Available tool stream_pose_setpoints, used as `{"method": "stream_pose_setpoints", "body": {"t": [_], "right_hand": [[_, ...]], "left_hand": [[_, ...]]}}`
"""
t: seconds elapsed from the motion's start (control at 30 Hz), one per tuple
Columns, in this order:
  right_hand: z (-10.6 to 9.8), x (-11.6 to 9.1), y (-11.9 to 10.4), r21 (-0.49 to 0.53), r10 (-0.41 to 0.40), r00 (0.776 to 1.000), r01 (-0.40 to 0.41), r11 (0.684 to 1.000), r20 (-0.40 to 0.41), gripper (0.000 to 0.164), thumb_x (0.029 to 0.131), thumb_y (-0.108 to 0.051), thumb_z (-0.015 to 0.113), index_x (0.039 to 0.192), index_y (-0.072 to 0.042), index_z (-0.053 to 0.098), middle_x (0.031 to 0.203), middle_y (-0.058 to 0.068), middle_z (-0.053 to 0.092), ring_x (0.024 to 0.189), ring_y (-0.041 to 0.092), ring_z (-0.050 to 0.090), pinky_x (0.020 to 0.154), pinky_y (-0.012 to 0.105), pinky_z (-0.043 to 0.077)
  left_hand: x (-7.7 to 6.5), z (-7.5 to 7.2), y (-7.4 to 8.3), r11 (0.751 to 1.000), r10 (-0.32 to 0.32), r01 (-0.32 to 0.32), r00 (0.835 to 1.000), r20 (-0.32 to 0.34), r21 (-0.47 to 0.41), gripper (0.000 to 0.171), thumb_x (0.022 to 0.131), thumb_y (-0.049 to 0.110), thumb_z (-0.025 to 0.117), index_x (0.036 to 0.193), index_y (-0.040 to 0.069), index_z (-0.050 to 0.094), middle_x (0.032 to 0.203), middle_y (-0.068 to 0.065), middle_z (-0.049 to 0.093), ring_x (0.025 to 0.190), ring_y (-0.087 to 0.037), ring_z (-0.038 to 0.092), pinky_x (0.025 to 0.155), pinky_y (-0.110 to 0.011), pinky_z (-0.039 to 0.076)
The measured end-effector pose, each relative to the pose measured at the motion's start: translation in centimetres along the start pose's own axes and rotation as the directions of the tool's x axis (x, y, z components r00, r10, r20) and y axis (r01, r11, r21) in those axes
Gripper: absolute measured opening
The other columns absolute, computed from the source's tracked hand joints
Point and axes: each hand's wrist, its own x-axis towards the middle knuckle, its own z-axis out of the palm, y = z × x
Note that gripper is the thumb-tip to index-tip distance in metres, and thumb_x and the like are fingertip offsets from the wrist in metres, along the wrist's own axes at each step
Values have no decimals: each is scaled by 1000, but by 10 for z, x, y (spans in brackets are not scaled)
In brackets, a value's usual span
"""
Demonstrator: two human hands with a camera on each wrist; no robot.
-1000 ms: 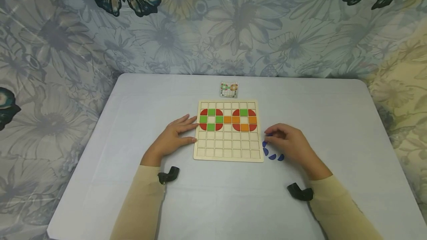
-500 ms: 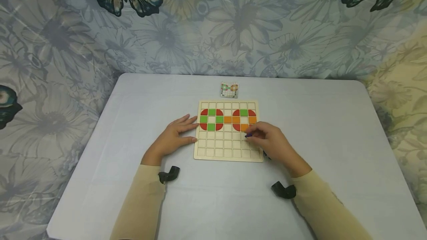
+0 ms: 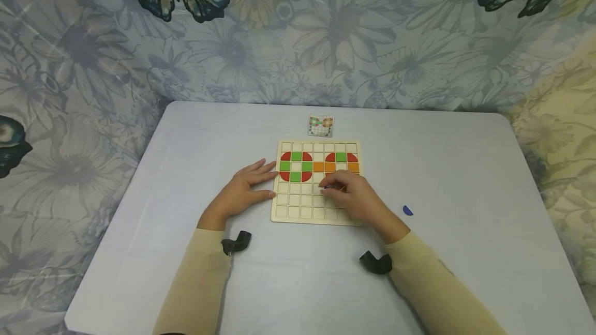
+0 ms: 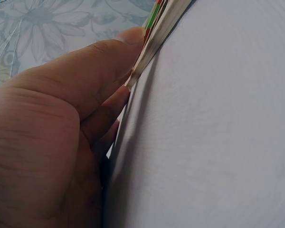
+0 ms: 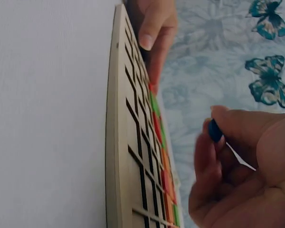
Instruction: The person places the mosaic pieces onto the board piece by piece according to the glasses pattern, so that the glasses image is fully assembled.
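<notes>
A pale wooden grid board [image 3: 295, 213] lies on the table. Red rounded corner pieces with green and orange square tiles [image 3: 318, 167] form two ring shapes in its upper rows. My left hand [image 3: 241, 190] rests at the board's left edge, fingers spread and thumb touching the rim. Over the middle of the board, my right hand [image 3: 356, 198] pinches a small blue piece [image 5: 215, 130] between thumb and fingertips, covering part of the right-hand ring. One blue half-round piece [image 3: 407, 210] lies on the table right of that hand.
A small pattern card [image 3: 321, 125] lies behind the board, showing a similar coloured design. The white table [image 3: 186, 133] stands against a flowered cloth backdrop. Black wrist mounts [image 3: 376, 262] sit at both sleeves.
The right hand has picked up a blue piece beside the board and carried it left over the grid. Its arm now hides the other blue pieces. My left hand has stayed put.
</notes>
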Motion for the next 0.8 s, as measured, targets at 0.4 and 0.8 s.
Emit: {"method": "stream_pose_setpoints", "body": {"t": [0.4, 0.8], "right_hand": [[30, 17, -6, 108, -19, 998, 12, 994, 64, 10, 103, -10, 79, 113, -9, 80, 97, -3, 71, 88, 21, 64, 78, 33, 56], [65, 45, -20, 139, 60, 995, -70, 988, 77, 6, 103, -9, 78, 108, -8, 77, 91, -2, 74, 80, 15, 69, 74, 30, 60]], "left_hand": [[2, 0, -4, 1000, 7, -7, 1000, 0, 23, 64, 95, 38, 88, 153, 24, 66, 167, 17, 42, 163, -15, 20, 129, -57, 16], [2, -1, -3, 998, 54, -54, 999, -4, 37, 65, 94, 35, 89, 153, 22, 66, 167, 15, 44, 162, -15, 22, 129, -58, 18]]}}
